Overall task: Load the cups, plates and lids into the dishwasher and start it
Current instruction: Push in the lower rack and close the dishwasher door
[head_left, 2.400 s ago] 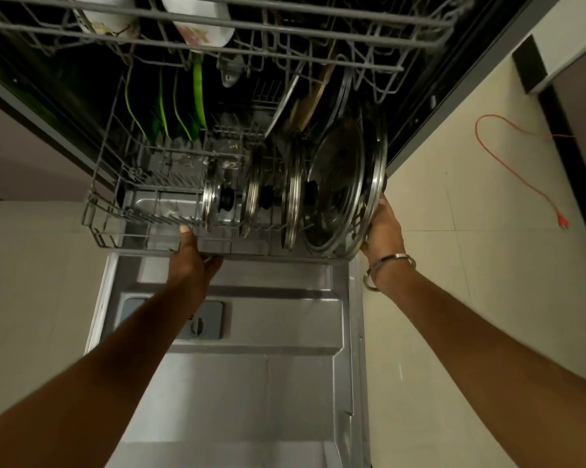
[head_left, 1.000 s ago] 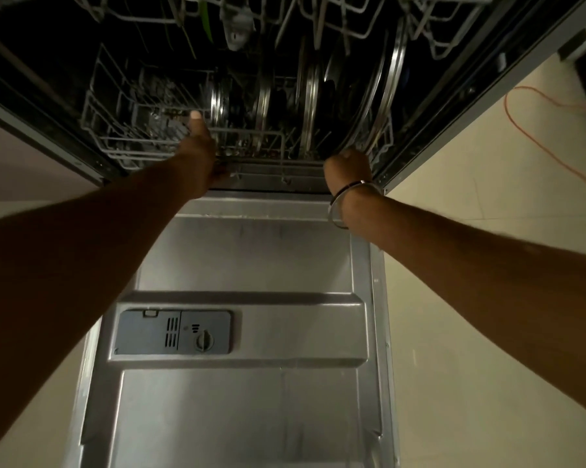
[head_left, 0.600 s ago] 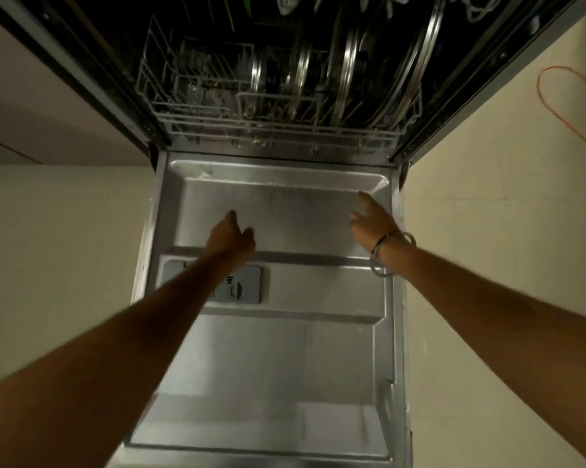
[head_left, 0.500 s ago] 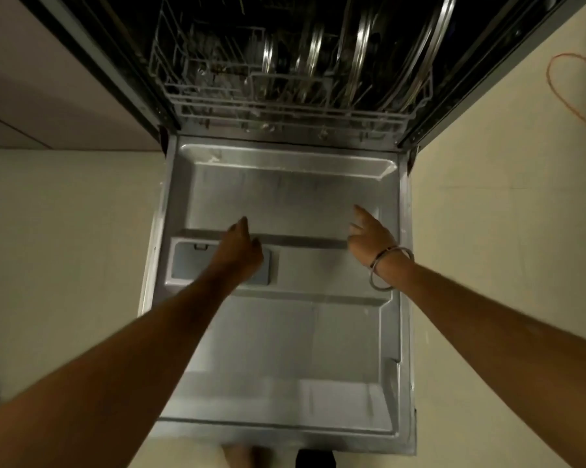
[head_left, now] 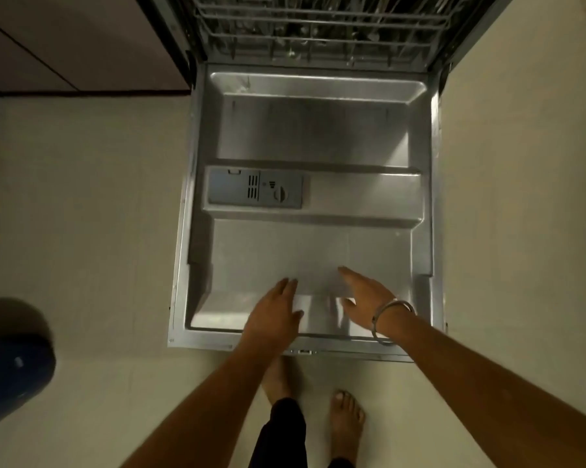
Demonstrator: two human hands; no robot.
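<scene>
The dishwasher door lies folded down flat in front of me, its steel inner face up. The grey detergent dispenser sits on its left half. At the top of the view the lower rack is pushed inside the machine, with lids and plates standing in it, mostly dark. My left hand hovers flat, fingers straight, over the door's near edge. My right hand, a metal bangle on the wrist, is beside it with fingers stretched out. Neither hand holds anything.
Cream floor tiles lie on both sides of the door. A dark blue round object stands at the lower left. A brown cabinet front is at the upper left. My bare feet stand just before the door's edge.
Both hands pushed the lower rack into the machine, let go, and drew back along the door to its near edge. My view tilted down onto the door and my feet.
</scene>
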